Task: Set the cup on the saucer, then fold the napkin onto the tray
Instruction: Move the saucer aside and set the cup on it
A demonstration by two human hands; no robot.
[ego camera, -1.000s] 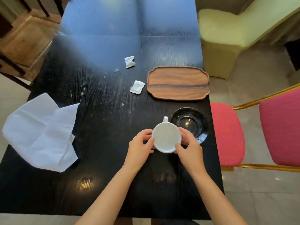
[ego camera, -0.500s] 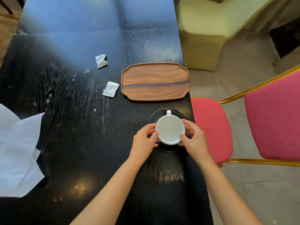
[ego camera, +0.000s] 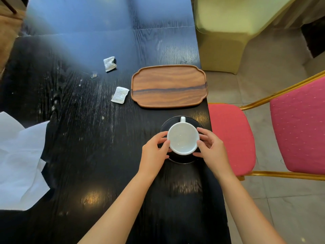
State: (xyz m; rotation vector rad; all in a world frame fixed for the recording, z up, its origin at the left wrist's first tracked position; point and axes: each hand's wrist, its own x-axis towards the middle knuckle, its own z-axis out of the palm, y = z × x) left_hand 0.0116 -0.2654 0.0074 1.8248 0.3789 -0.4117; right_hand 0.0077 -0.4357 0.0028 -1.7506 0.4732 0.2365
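An empty white cup (ego camera: pixel 182 140) sits over the black saucer (ego camera: pixel 181 160) near the table's right edge, its handle pointing away from me. My left hand (ego camera: pixel 153 151) grips the cup's left side and my right hand (ego camera: pixel 212 149) grips its right side. Whether the cup rests on the saucer or hovers just above it I cannot tell. The wooden tray (ego camera: pixel 168 86) lies bare just beyond the saucer. The white napkin (ego camera: pixel 19 161) lies unfolded and rumpled at the table's left edge, partly out of frame.
Two small white sachets (ego camera: pixel 120 95) (ego camera: pixel 109 63) lie left of the tray on the black table (ego camera: pixel 88 138). A red chair with a gold frame (ego camera: pixel 263 131) stands close to the right edge, and a yellow-green seat (ego camera: pixel 226 34) beyond it.
Both hands carried the cup to the right from the bare table to over the saucer. Since half a second ago it has hardly moved.
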